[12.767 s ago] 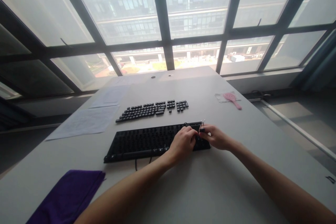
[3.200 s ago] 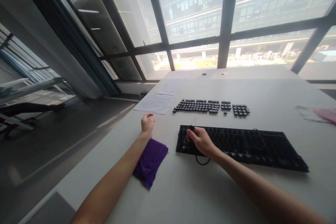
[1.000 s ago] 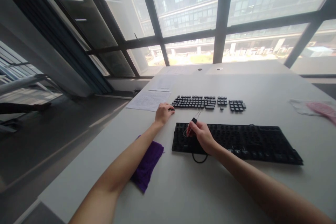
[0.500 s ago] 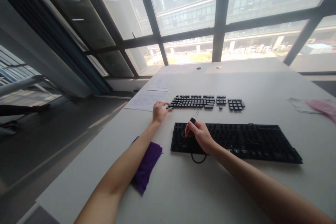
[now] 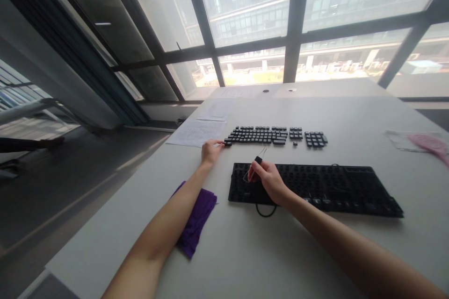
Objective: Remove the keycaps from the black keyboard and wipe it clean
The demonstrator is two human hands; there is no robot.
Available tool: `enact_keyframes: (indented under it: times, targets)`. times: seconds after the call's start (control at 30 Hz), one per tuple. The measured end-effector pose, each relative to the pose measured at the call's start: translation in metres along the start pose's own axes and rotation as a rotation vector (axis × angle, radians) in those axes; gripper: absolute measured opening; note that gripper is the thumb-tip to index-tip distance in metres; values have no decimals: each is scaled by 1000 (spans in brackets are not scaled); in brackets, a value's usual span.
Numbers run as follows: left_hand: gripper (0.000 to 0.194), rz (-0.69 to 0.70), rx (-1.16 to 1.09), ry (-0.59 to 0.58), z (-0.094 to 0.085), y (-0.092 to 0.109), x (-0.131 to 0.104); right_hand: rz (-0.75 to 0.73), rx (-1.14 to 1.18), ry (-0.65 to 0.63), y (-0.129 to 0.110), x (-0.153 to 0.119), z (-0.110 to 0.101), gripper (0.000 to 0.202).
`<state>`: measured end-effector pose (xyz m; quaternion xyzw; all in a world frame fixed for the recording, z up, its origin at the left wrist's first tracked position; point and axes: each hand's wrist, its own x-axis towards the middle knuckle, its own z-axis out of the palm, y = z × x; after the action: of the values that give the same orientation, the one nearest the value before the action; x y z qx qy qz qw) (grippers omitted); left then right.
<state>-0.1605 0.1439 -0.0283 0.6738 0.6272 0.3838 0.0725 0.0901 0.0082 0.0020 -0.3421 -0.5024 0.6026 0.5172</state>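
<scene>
In my right hand (image 5: 269,178) is a wire keycap puller (image 5: 258,160) with a black handle. Its thin wire ends point away from me, above the left part of a black keyboard (image 5: 336,189) with its keycaps taken off there. My left hand (image 5: 211,151) reaches past the keyboard, fingers stretched out, fingertips at the left end of the laid-out black keycaps (image 5: 256,136). The nearest keycap (image 5: 228,143) sits right at those fingertips. More keycaps (image 5: 316,139) stand in a block to the right, with a single keycap (image 5: 295,143) between the groups.
A purple cloth (image 5: 197,222) lies under my left forearm. Printed papers (image 5: 196,131) are on the white table (image 5: 238,261) at the left. A pink item in a clear bag (image 5: 426,141) lies at the right edge. The keyboard's cable (image 5: 265,215) loops out in front.
My left hand has drawn back slightly to the left from the end keycap, its thumb and finger now closer together. My right hand and the puller have hardly moved.
</scene>
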Motion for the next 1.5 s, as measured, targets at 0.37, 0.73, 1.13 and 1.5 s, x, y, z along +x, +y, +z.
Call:
enact_keyframes:
  times: [0.37,0.73,1.13,1.5]
  targets:
    - [15,22,-8,15,-3,2,3,12,16,8,-1,0,1,43]
    - [14,83,12,-8,-2,5,2,4,23,0,-1,-1,1,43]
    - [25,71,13,52,-13,16,1,-43,5,5,0,-1,-1,41]
    - [14,281,-106,-303,-65,113,-88,-22,313,199,7,2,-1,36]
